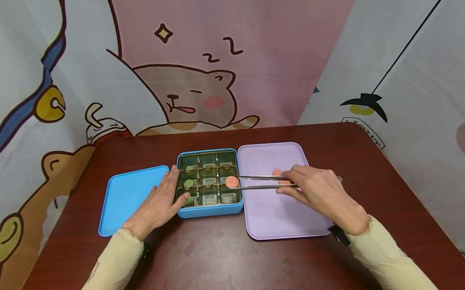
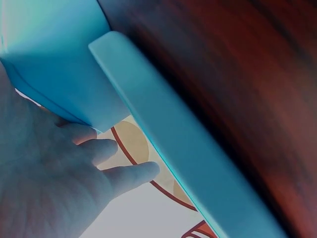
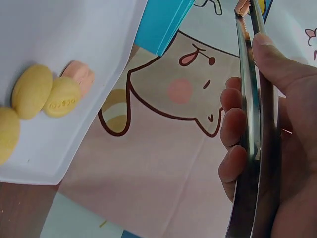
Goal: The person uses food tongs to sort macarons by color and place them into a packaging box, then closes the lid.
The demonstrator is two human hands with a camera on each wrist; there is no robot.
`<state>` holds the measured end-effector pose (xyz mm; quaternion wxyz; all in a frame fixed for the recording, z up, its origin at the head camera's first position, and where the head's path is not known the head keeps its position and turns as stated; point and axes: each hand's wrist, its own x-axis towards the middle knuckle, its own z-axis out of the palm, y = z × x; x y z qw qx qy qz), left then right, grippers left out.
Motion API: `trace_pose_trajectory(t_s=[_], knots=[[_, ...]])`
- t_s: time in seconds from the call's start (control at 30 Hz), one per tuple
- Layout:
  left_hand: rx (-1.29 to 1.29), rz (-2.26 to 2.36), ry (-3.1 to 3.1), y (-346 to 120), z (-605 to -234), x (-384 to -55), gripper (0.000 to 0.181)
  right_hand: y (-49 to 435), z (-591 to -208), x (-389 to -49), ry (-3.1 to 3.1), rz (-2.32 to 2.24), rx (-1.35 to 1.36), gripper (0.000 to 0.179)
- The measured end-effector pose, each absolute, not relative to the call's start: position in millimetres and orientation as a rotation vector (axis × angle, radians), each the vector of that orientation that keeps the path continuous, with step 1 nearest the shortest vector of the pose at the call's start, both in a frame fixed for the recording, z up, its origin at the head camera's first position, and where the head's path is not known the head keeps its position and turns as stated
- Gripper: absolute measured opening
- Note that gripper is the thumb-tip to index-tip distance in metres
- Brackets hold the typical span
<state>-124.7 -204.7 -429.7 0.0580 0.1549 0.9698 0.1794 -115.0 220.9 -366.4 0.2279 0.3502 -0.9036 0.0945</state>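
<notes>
My right hand [image 1: 324, 190] grips metal tongs [image 1: 263, 187] whose tips pinch an orange-pink round piece [image 1: 232, 182]. That piece hangs over the right column of a blue box [image 1: 212, 211] with a divided insert. In the box's left column lie green round pieces [image 1: 188, 183], the nearest partly behind my left thumb. My left hand [image 1: 157, 204] rests against the box's left side with its fingers extended. In the right wrist view, fingers and thumb press the tongs' arms together, and the pinched piece shows at the top edge.
Right beside the box lies a lilac tray [image 1: 286, 220]. It bears several yellow oval pieces [image 3: 32, 91] and a pink piece [image 3: 79, 77], largely behind my right hand in the head view. A flat blue lid [image 1: 131, 203] lies left of the box on the brown table [image 1: 206, 258].
</notes>
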Motion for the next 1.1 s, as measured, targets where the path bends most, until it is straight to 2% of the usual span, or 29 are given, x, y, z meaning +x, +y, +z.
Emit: trace_pose_trajectory(t_s=[1.1], knots=[[0.487, 0.551, 2.963, -205, -431, -127, 0.086, 162, -362, -138, -2.512, 0.070, 1.146, 0.033]])
